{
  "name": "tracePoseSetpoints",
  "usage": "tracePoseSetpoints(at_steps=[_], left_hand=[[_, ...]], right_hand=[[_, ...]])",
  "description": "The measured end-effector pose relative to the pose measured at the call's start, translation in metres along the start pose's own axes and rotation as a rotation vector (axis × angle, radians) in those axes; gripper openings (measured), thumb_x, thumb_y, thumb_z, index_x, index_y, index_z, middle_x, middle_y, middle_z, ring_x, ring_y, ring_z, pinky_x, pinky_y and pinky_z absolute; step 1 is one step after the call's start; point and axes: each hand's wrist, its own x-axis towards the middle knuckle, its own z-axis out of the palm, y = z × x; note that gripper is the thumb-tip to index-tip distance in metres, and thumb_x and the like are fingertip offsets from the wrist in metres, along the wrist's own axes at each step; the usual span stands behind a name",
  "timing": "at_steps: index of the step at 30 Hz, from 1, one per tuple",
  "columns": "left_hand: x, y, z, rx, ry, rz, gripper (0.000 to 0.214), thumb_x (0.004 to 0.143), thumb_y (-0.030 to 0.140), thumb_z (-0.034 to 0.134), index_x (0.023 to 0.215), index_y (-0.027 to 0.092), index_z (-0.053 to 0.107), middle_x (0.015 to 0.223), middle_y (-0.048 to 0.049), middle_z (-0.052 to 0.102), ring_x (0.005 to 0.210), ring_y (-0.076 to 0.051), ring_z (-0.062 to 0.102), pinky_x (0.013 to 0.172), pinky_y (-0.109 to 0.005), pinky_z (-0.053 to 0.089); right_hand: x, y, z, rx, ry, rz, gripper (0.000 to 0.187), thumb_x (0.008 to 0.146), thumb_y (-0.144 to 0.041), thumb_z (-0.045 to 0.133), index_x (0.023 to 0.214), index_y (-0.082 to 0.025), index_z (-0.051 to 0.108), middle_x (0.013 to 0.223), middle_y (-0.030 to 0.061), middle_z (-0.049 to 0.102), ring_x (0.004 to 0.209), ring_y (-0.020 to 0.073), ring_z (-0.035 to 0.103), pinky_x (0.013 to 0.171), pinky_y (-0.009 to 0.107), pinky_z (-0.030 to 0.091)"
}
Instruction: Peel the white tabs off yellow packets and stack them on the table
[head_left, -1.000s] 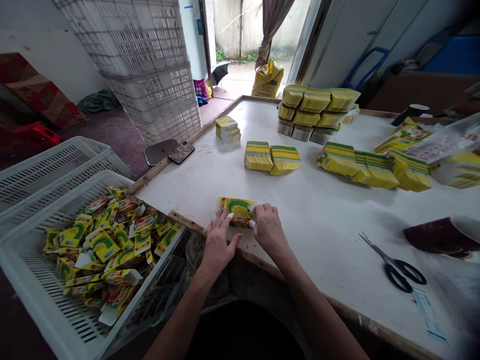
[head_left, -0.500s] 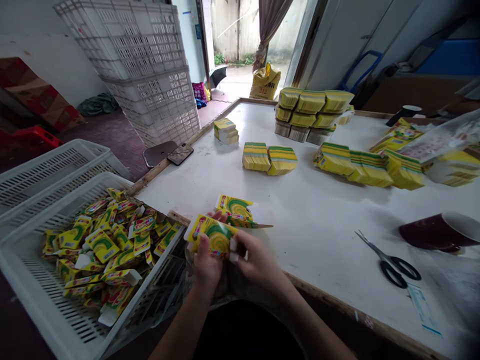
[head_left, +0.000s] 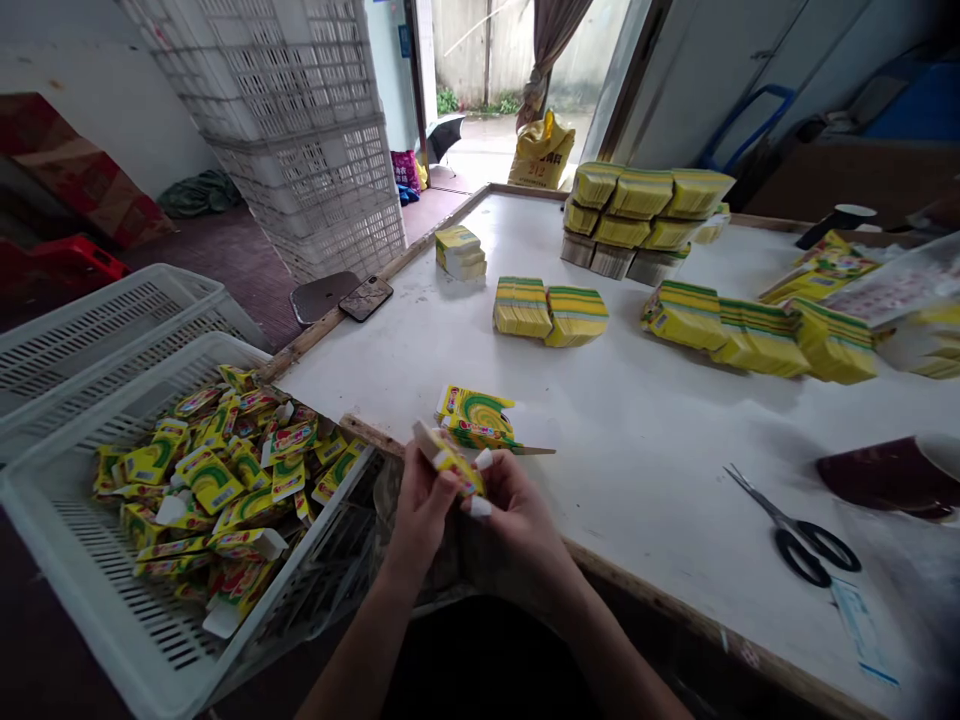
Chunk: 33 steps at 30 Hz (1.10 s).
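Note:
Between my two hands, over the table's near edge, is a small yellow carton (head_left: 459,468), turned so that a narrow side faces up. My left hand (head_left: 426,500) grips its left end, thumb on the near side. At the other end, the fingers of my right hand (head_left: 514,505) pinch the carton, with white coverings on the fingertips. Just beyond the hands, a flat yellow-and-green carton (head_left: 478,412) lies on the white table (head_left: 622,450). To the left, a white plastic crate (head_left: 82,560) holds a heap of folded-up yellow cartons (head_left: 210,485).
Bundles of flat cartons (head_left: 551,312) stand mid-table, with a taller stack (head_left: 649,210) behind and a row (head_left: 757,330) rightward. Scissors (head_left: 795,530) and a dark mug (head_left: 885,475) lie at right. A phone (head_left: 366,298) rests on the left edge near stacked crates (head_left: 315,130).
The carton has been turned from its broad printed face to its narrow side and looks opened out. Both hands still hold it. The whole view has shifted slightly.

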Motion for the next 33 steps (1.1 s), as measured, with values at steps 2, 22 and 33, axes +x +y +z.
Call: tracePoseSetpoints(at_steps=[2,22,33], left_hand=[[0.0,0.0,-0.006,0.062,-0.049,0.003,0.03,0.074,0.038,0.079,0.096,0.021,0.068,0.089,-0.0019,0.072,0.082,-0.017,0.066,0.074,-0.025,0.053],[0.0,0.019,-0.013,0.921,-0.323,0.147,0.057,0.065,0.043,0.082,0.114,0.024,0.058,0.09,-0.0044,0.073,0.082,-0.029,0.069,0.068,-0.034,0.052],[-0.021,-0.004,-0.009,0.921,-0.409,0.5,0.066,0.072,0.022,0.073,0.129,0.025,0.04,0.121,-0.0131,0.061,0.105,-0.029,0.066,0.085,-0.038,0.053]], right_hand=[[0.004,-0.001,-0.007,-0.104,0.0,-0.063,0.023,0.081,-0.038,0.069,0.092,-0.023,0.056,0.08,-0.0019,0.061,0.071,0.0157,0.059,0.066,0.027,0.05],[-0.01,-0.022,-0.035,-0.74,0.212,-0.49,0.066,0.092,-0.036,0.058,0.151,-0.025,0.03,0.146,0.0149,0.044,0.137,0.033,0.039,0.114,0.054,0.032],[-0.004,-0.013,-0.02,0.029,-0.015,0.11,0.039,0.082,-0.051,0.068,0.11,-0.023,0.069,0.116,0.0098,0.07,0.114,0.0297,0.063,0.1,0.044,0.049]])
